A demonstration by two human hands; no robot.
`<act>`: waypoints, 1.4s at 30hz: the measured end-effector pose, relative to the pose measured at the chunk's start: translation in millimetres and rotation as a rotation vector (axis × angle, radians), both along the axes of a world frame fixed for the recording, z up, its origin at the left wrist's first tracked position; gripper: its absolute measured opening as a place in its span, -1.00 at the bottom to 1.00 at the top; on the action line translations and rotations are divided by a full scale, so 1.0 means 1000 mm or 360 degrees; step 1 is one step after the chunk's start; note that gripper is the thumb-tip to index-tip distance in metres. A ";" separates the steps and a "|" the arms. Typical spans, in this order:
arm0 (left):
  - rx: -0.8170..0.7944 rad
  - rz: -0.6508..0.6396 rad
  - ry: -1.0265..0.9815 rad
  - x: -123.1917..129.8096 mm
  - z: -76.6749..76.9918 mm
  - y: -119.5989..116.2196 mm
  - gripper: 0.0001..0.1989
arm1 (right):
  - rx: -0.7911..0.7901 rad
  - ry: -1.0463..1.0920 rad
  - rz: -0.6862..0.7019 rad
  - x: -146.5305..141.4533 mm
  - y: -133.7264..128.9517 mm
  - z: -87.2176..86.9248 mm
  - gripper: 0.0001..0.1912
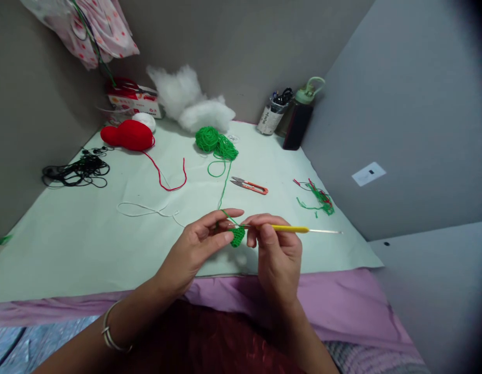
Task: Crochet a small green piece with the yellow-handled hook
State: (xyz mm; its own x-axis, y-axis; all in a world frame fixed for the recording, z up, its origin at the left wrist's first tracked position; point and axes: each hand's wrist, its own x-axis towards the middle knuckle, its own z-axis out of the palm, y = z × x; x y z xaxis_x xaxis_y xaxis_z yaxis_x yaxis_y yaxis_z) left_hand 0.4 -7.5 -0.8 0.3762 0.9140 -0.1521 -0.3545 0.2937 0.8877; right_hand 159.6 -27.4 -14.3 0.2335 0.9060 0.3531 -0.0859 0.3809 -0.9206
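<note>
One closed grip, that of the left hand (198,240), pinches the small green piece (237,237) above the desk (108,254); the right hand (279,252) is closed round the yellow-handled hook (291,228) — if the green yarn (206,139) becomes slack, the piece could slip off

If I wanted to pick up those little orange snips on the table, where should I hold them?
Probably by the orange handles, coming down from above and the right. The snips lie flat, with the bare grey blades pointing left and the handles to the right, so that approach should keep fingers off the cutting ends.
</note>
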 end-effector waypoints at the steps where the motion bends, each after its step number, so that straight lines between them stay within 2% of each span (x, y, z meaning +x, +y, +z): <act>1: 0.0022 0.0011 0.0030 -0.001 0.000 0.000 -0.70 | -0.0035 0.0051 0.0017 0.001 0.000 0.000 -0.80; 6: 0.0158 0.0036 0.0132 -0.005 -0.001 0.002 -0.74 | -0.0080 0.0182 0.0143 0.004 0.000 0.005 -0.75; 9: 0.0258 0.0045 0.0227 -0.007 -0.002 0.002 -0.73 | -0.0031 0.0043 0.0140 0.005 -0.003 0.007 -0.75; 11: 0.0340 0.0089 0.0322 -0.006 -0.003 0.001 -0.71 | 0.0067 -0.0213 0.0041 0.006 -0.007 0.008 -0.76; 14: 0.0439 0.0252 0.0422 -0.001 -0.005 -0.002 -0.63 | 0.0381 -0.0799 -0.0136 0.005 -0.011 0.004 -0.78; 16: 0.0361 0.0276 0.0325 0.002 -0.006 -0.004 -0.54 | 0.0636 -0.1209 -0.0288 0.004 -0.013 -0.002 -0.77; 18: 0.0114 0.0151 0.0082 0.005 -0.006 -0.004 -0.46 | 0.0805 -0.1443 -0.0452 0.003 -0.013 -0.009 -0.72; 20: -0.0192 -0.0007 -0.0154 0.004 -0.003 -0.002 -0.43 | 0.0793 -0.1357 -0.0518 0.003 -0.014 -0.012 -0.69; 22: -0.0367 -0.0063 -0.0284 0.002 0.000 0.001 -0.46 | 0.0664 -0.1035 -0.0398 0.003 -0.015 -0.009 -0.72; 25: -0.0321 0.0011 -0.0320 0.000 0.004 0.004 -0.50 | 0.0438 -0.0423 -0.0258 0.002 -0.013 0.000 -0.75; 27: -0.0239 0.0009 -0.0293 0.001 0.005 0.003 -0.52 | 0.0351 -0.0243 -0.0143 0.001 -0.010 0.004 -0.77; 30: -0.0119 0.0022 -0.0228 0.005 0.004 -0.001 -0.55 | 0.0308 -0.0301 -0.0092 -0.002 -0.007 0.005 -0.78; 33: -0.0038 0.0119 -0.0186 0.008 0.002 -0.004 -0.50 | 0.0398 -0.0699 -0.0258 -0.003 -0.011 -0.001 -0.72; 35: -0.0102 0.0127 -0.0234 0.010 0.001 -0.003 -0.44 | 0.0529 -0.1043 -0.0405 -0.002 -0.014 -0.006 -0.64; 37: -0.0281 0.0040 -0.0321 0.010 0.000 -0.001 -0.45 | 0.0642 -0.1183 -0.0458 0.000 -0.017 -0.008 -0.58; 40: -0.0480 -0.0085 -0.0408 0.007 0.001 0.002 -0.53 | 0.0546 -0.0838 -0.0394 0.002 -0.015 -0.004 -0.67; 42: -0.0428 -0.0050 -0.0392 0.005 0.003 0.003 -0.56 | 0.0370 -0.0442 -0.0295 0.001 -0.012 0.000 -0.74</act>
State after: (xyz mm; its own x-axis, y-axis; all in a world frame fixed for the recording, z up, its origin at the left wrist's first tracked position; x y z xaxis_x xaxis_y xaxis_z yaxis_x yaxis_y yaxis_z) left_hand 5.4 -4.2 2.2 0.4586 0.8410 -0.2870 -0.5354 0.5192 0.6661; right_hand 161.0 -39.2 -14.2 0.2524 0.7462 0.6160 0.2438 0.5671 -0.7868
